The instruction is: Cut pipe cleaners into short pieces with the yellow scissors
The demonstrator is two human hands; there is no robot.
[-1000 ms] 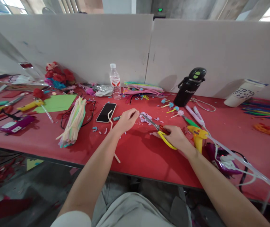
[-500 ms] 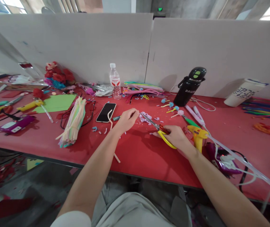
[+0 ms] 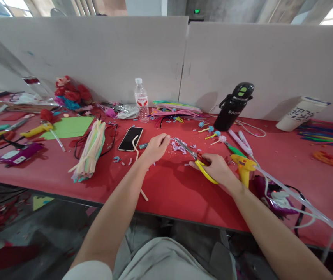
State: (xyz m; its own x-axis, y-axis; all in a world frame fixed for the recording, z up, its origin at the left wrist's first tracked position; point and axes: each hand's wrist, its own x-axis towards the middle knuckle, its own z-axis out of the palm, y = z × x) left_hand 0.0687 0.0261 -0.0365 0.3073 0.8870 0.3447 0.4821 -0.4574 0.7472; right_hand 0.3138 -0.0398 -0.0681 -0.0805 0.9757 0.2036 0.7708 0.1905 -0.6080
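Observation:
My right hand point(image 3: 213, 167) is closed round the yellow handles of a pair of scissors point(image 3: 199, 160). Their metal blades point up and left, with the tips close to the fingers of my left hand point(image 3: 158, 147). The left fingers are pinched together; whatever is between them is too small to make out. Cut lilac pipe-cleaner bits point(image 3: 179, 145) lie on the red table under the blades. Beneath my left forearm runs a cream pipe cleaner point(image 3: 144, 194), partly hidden. Small pompom flowers on stems, one of them a pink pompom point(image 3: 222, 139), lie beyond the scissors.
A phone point(image 3: 130, 139) and a bundle of pale pipe cleaners point(image 3: 91, 151) lie left. Behind stand a water bottle point(image 3: 141, 102) and a black flask point(image 3: 233, 109). At right are a yellow glue gun point(image 3: 244, 166) with a long glue stick, a purple box point(image 3: 274, 198) with cables, and a white cup point(image 3: 300, 113).
My left hand has shifted very slightly left, away from the scissor tips. Otherwise the scene looks the same.

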